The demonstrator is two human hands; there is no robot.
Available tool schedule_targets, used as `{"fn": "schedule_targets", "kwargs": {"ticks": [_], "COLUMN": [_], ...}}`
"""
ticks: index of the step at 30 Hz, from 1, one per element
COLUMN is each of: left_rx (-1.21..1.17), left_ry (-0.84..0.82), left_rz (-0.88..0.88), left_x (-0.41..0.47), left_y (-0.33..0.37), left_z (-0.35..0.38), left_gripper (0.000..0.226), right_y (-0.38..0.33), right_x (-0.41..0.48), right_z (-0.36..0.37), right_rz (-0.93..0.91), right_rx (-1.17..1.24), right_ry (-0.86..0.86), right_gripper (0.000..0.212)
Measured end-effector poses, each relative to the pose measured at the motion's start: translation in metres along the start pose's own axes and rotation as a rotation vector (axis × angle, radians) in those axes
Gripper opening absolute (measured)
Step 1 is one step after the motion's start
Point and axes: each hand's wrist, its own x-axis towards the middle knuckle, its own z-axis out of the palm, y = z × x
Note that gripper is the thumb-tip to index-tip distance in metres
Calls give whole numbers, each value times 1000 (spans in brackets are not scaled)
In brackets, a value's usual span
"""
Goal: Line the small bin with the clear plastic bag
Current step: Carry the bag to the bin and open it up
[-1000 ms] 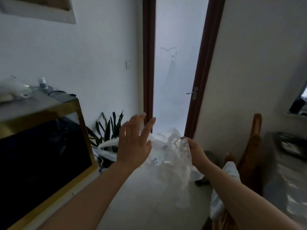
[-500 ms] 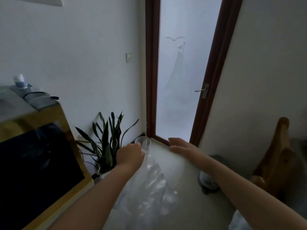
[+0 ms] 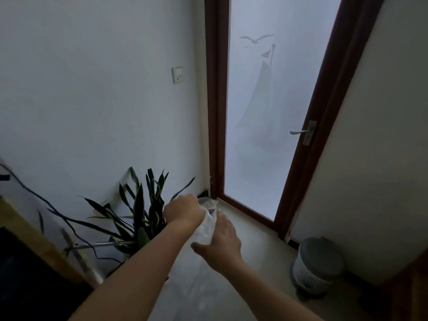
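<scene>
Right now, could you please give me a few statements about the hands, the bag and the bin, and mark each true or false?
1. The left hand grips the top of the clear bag. True.
2. The bag is already inside the bin. False: it is held in the air between both hands, well left of the bin.
3. The bin stands on the floor by the right wall, lid closed. True.
4. The right hand is resting on the door handle. False: it is on the bag, below the left hand.
5. A leafy plant stands left of the hands. True.
</scene>
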Motion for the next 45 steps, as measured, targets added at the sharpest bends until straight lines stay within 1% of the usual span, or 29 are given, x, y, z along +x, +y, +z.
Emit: {"fn": "schedule_targets", "kwargs": {"ticks": [3, 6, 8, 10, 12, 14, 16, 20, 23, 25, 29, 31, 33, 35, 36, 38, 40, 41, 42, 43, 45], "left_rx": [-111, -278, -436, -579, -643, -637, -635, -684, -703, -720, -747, -762, -804, -841, -859, -848, -811, -786, -754, -728, -733], "left_ry": [-59, -188, -304, -423, -524, -583, -616, -582, -581, -585, -600, -605, -622, -672, -700, -760, -861, -911, -941, -942, -847], "left_rz": [-44, -44, 25, 110, 183, 226, 218, 140, 92, 63, 36, 9, -33, -63, -85, -148, -212, -242, -265, -291, -369], "left_x": [44, 96, 132, 162, 190, 210, 235, 273, 302, 323, 365, 386, 406, 422, 430, 443, 453, 455, 457, 458, 456], "left_y": [-7, -31, -50, -66, -79, -87, -90, -89, -86, -81, -68, -58, -46, -33, -26, -14, -5, -2, 2, 6, 14], "left_z": [5, 8, 11, 11, 10, 10, 13, 28, 41, 50, 70, 81, 93, 105, 111, 122, 135, 143, 152, 164, 188], "left_gripper": [21, 14, 18, 27, 38, 45, 41, 50, 56, 58, 61, 67, 64, 57, 58, 68, 77, 76, 70, 58, 19], "right_y": [15, 32, 35, 34, 29, 26, 25, 27, 35, 39, 51, 60, 72, 84, 90, 100, 111, 117, 125, 133, 149], "right_x": [53, 107, 141, 174, 208, 229, 254, 294, 326, 349, 402, 433, 464, 496, 510, 538, 564, 576, 588, 598, 614], "right_z": [-5, -19, -28, -35, -42, -50, -56, -65, -70, -72, -78, -80, -80, -80, -80, -80, -79, -77, -74, -70, -58], "right_rz": [16, 59, 114, 156, 178, 179, 181, 212, 217, 231, 254, 260, 272, 284, 293, 323, 352, 358, 358, 361, 373], "right_rx": [-2, 40, 157, 248, 306, 364, 338, 264, 279, 323, 482, 518, 557, 584, 589, 589, 573, 564, 556, 547, 521], "right_ry": [40, 67, 31, -19, -79, -131, -187, -338, -376, -403, -420, -435, -408, -372, -369, -382, -399, -404, -409, -418, -445], "right_gripper": [79, 55, 36, 19, 9, 8, 7, 32, 50, 50, 43, 46, 52, 56, 57, 57, 51, 48, 47, 47, 47]}}
